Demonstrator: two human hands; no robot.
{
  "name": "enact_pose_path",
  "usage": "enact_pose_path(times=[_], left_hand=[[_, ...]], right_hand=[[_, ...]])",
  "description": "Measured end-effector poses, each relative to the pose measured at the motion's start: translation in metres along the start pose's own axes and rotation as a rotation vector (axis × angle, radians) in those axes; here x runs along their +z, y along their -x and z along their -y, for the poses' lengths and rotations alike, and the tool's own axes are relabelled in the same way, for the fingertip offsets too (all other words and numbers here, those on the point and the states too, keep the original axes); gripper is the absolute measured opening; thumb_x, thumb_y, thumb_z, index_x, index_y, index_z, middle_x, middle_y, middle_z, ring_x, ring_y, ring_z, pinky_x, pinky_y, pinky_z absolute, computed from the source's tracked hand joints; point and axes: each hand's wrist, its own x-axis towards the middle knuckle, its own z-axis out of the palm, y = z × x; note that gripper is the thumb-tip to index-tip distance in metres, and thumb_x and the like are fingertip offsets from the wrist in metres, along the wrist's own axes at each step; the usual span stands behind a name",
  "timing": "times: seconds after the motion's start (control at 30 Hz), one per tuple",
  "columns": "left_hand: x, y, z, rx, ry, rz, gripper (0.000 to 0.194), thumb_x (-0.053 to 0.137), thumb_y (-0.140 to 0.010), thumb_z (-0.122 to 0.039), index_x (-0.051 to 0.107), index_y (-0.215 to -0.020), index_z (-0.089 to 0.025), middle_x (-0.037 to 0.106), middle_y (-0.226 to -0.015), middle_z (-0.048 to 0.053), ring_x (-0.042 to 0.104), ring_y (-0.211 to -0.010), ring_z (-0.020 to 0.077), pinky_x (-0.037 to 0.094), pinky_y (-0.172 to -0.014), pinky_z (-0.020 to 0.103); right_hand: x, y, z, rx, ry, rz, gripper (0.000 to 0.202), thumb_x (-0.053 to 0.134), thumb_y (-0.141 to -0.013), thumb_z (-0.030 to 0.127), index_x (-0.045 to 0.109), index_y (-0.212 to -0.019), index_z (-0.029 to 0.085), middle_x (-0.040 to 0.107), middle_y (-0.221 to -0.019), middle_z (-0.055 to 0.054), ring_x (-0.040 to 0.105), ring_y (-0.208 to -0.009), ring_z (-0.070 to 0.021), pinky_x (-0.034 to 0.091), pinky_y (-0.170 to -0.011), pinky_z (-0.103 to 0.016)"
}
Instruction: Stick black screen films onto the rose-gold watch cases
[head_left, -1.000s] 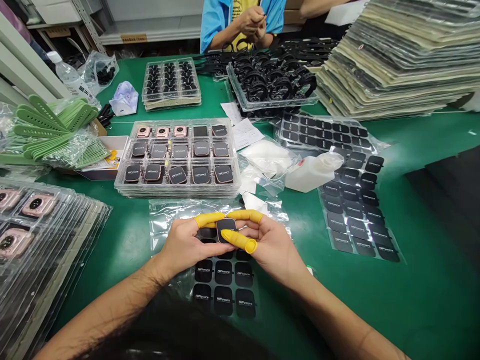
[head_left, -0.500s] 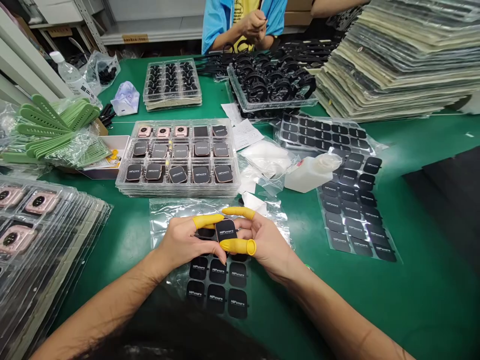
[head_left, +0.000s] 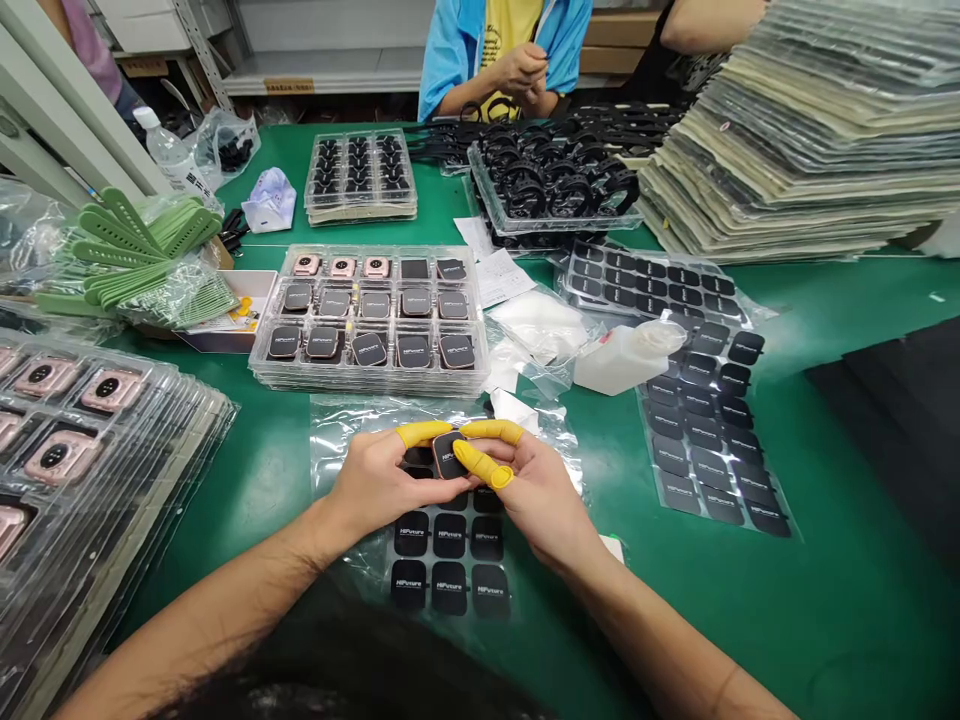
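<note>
Right hand (head_left: 541, 492) shifts thumb from edge of watch (head_left: 444, 462) onto face; left hand (head_left: 376, 480) pinches it too, both half-curled.

Green surface (head_left: 750, 590) looks smooth, semi-glossy on my feed. Watch front (head_left: 444, 458) looks matt, tray (head_left: 367, 382) is shiny clear plastic, finger covers (head_left: 484, 464) rubbery.

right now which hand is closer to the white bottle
Right. The right hand is in front and to the left of the white bottle; the left hand is farther left.
</note>
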Motion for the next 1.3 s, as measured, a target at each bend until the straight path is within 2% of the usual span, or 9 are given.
enact_pose_path(times=[0.1, 0.23, 0.4, 0.57, 0.67, 0.8, 0.97, 1.13, 1.3], left_hand=[[0.0, 0.003, 0.001, 0.059, -0.085, -0.043, 0.048, 0.104, -0.091, -0.051, 0.092, -0.125, -0.02, 0.095, -0.09, 0.004, 0.085, -0.064, 0.0201, 0.073, -0.062, 0.029], [0.001, 0.005, 0.004, 0.135, -0.156, -0.058, 0.045, 0.101, -0.095, -0.048, 0.091, -0.128, -0.019, 0.093, -0.086, 0.004, 0.085, -0.062, 0.0204, 0.072, -0.059, 0.029], [0.002, 0.002, 0.004, 0.21, -0.166, -0.084, 0.048, 0.1, -0.098, -0.046, 0.088, -0.135, -0.019, 0.095, -0.092, 0.005, 0.088, -0.068, 0.0221, 0.075, -0.066, 0.03], [0.002, 0.001, 0.003, 0.27, -0.193, -0.101, 0.048, 0.097, -0.102, -0.047, 0.086, -0.138, -0.018, 0.095, -0.094, 0.005, 0.087, -0.065, 0.021, 0.074, -0.067, 0.03], [0.002, 0.002, 0.003, 0.268, -0.197, -0.089, 0.05, 0.095, -0.104, -0.051, 0.085, -0.142, -0.021, 0.096, -0.097, 0.005, 0.089, -0.068, 0.0214, 0.076, -0.071, 0.03], [0.002, 0.003, 0.003, 0.252, -0.198, -0.065, 0.049, 0.094, -0.104, -0.051, 0.086, -0.14, -0.019, 0.096, -0.099, 0.006, 0.09, -0.071, 0.022, 0.076, -0.073, 0.03], [0.002, 0.005, 0.004, 0.197, -0.155, -0.069, 0.048, 0.097, -0.101, -0.051, 0.089, -0.136, -0.019, 0.096, -0.098, 0.006, 0.09, -0.073, 0.0224, 0.078, -0.074, 0.031], [0.001, 0.003, 0.004, 0.063, -0.099, -0.056, 0.052, 0.102, -0.093, -0.059, 0.092, -0.124, -0.018, 0.094, -0.091, 0.004, 0.088, -0.069, 0.0218, 0.078, -0.07, 0.031], [-0.003, 0.0, -0.001, 0.083, -0.053, -0.038, 0.05, 0.105, -0.092, -0.049, 0.092, -0.126, -0.015, 0.095, -0.094, 0.005, 0.09, -0.07, 0.0245, 0.081, -0.071, 0.035]], right_hand=[[0.002, 0.006, -0.001, -0.029, 0.077, -0.061, 0.062, 0.114, -0.062, 0.069, 0.084, -0.099, 0.029, 0.089, -0.081, -0.003, 0.084, -0.078, -0.0276, 0.067, -0.073, -0.038], [0.003, 0.013, 0.002, -0.073, 0.178, -0.081, 0.062, 0.108, -0.068, 0.079, 0.081, -0.091, 0.028, 0.09, -0.082, -0.006, 0.086, -0.08, -0.0331, 0.069, -0.074, -0.044], [0.002, 0.013, 0.0, -0.041, 0.208, -0.137, 0.074, 0.108, -0.064, 0.084, 0.085, -0.105, 0.026, 0.086, -0.077, -0.005, 0.082, -0.073, -0.0317, 0.067, -0.067, -0.043], [0.0, 0.01, -0.008, -0.096, 0.17, -0.158, 0.071, 0.11, -0.063, 0.084, 0.085, -0.096, 0.026, 0.089, -0.114, -0.011, 0.084, -0.082, -0.0283, 0.071, -0.078, -0.044], [-0.001, 0.01, -0.012, -0.091, 0.142, -0.175, 0.073, 0.11, -0.061, 0.087, 0.084, -0.094, 0.027, 0.086, -0.118, -0.01, 0.082, -0.082, -0.0267, 0.072, -0.081, -0.045], [-0.003, 0.009, -0.014, -0.102, 0.147, -0.15, 0.065, 0.111, -0.066, 0.083, 0.085, -0.094, 0.03, 0.082, -0.118, -0.009, 0.08, -0.088, -0.0274, 0.072, -0.088, -0.047], [-0.009, 0.006, -0.008, -0.176, 0.188, -0.077, 0.059, 0.108, -0.072, 0.083, 0.083, -0.086, 0.031, 0.081, -0.116, -0.009, 0.076, -0.1, -0.0308, 0.07, -0.088, -0.046], [-0.021, 0.005, 0.009, -0.154, 0.038, -0.061, 0.063, 0.111, -0.065, 0.083, 0.088, -0.096, 0.033, 0.077, -0.114, -0.005, 0.066, -0.08, -0.0219, 0.064, -0.082, -0.044], [-0.027, 0.002, 0.019, -0.143, 0.027, -0.076, 0.064, 0.109, -0.068, 0.084, 0.081, -0.09, 0.031, 0.069, -0.086, -0.002, 0.061, -0.075, -0.0223, 0.058, -0.075, -0.043]])
